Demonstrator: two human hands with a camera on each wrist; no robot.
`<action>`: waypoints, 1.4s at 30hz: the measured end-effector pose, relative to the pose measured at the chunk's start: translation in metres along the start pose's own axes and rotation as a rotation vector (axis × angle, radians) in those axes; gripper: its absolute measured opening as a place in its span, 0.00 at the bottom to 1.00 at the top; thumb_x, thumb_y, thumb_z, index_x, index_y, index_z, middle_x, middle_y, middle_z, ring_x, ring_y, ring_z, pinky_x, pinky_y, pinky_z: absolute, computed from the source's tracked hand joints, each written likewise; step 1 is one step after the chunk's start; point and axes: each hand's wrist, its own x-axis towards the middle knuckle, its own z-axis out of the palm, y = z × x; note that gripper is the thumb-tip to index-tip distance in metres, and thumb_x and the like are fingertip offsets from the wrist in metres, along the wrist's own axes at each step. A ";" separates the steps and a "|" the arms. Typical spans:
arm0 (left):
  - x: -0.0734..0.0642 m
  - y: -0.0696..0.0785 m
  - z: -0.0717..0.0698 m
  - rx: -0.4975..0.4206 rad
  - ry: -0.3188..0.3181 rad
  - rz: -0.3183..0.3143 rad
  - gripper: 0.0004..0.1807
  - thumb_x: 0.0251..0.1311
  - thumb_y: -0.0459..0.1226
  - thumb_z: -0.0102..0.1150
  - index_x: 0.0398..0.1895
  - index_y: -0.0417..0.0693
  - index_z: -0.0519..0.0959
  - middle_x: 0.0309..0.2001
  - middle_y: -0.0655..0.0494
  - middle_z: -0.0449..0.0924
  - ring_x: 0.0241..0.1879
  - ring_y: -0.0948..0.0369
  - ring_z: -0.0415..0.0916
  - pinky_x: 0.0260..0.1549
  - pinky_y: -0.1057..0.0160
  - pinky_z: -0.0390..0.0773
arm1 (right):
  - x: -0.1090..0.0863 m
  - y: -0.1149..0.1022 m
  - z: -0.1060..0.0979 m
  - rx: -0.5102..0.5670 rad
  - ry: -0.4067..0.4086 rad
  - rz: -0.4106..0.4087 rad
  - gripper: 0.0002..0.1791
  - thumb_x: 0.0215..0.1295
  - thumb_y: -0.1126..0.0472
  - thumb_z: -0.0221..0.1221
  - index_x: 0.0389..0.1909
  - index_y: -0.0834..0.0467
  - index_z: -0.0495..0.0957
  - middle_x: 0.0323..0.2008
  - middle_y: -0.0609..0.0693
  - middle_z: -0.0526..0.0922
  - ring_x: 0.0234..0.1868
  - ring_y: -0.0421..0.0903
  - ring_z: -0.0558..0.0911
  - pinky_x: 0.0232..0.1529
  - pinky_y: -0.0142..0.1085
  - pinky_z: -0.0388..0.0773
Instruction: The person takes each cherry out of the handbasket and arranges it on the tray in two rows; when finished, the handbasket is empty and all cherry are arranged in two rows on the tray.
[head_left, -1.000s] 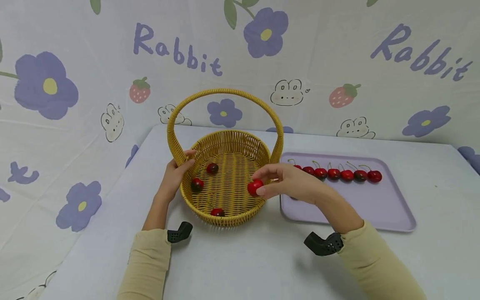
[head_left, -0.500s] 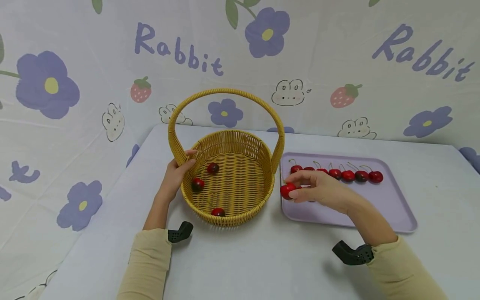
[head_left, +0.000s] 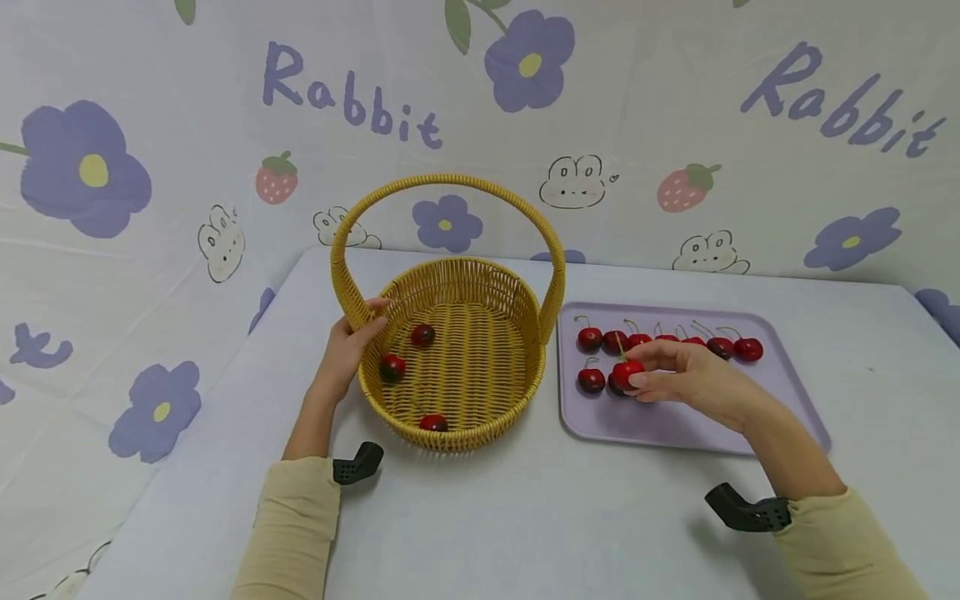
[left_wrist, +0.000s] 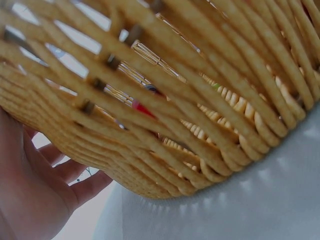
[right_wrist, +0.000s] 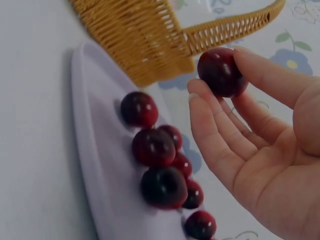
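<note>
My left hand (head_left: 341, 354) grips the left rim of a yellow wicker basket (head_left: 480, 354), thumb over the edge. The left wrist view has the fingers against the woven wall (left_wrist: 200, 120). Three dark red cherries (head_left: 392, 367) lie inside the basket. Between thumb and fingertips, my right hand (head_left: 697, 387) pinches a red cherry (right_wrist: 222, 72), its stem pointing up. This hand is over a lilac tray (head_left: 783, 408), where a back row of several stemmed cherries (head_left: 589, 339) is partly hidden by the fingers. In front sits a shorter row, including a dark cherry (head_left: 591, 381).
The basket's tall arched handle (head_left: 450, 180) rises above its bowl. Basket and tray stand side by side on a white-covered table (head_left: 525, 517). Behind hangs a printed cloth (head_left: 480, 125) with flowers and rabbits. A black wrist mount (head_left: 750, 510) sits at each sleeve.
My right hand has carried the pinched cherry rightward, from over the basket's right side to over the tray's front row. My left hand keeps its hold on the basket.
</note>
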 end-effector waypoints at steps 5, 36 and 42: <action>-0.001 0.001 0.000 -0.003 0.001 -0.002 0.22 0.70 0.40 0.49 0.64 0.41 0.69 0.64 0.44 0.66 0.63 0.51 0.61 0.62 0.49 0.55 | -0.006 0.013 -0.009 0.011 0.025 -0.008 0.30 0.64 0.59 0.62 0.61 0.70 0.64 0.48 0.59 0.76 0.46 0.55 0.81 0.48 0.35 0.76; 0.000 0.002 0.000 -0.003 0.001 -0.015 0.23 0.70 0.40 0.49 0.65 0.41 0.68 0.65 0.44 0.65 0.62 0.51 0.62 0.62 0.50 0.55 | -0.012 0.053 -0.032 0.000 0.157 0.150 0.32 0.65 0.55 0.60 0.59 0.75 0.63 0.41 0.50 0.80 0.39 0.40 0.82 0.43 0.33 0.78; 0.000 0.001 0.001 0.006 0.002 -0.016 0.23 0.70 0.40 0.48 0.65 0.42 0.69 0.64 0.43 0.66 0.62 0.51 0.62 0.62 0.49 0.55 | -0.011 0.052 -0.029 -0.060 0.184 0.155 0.33 0.65 0.54 0.61 0.59 0.75 0.65 0.41 0.51 0.80 0.37 0.41 0.82 0.41 0.32 0.78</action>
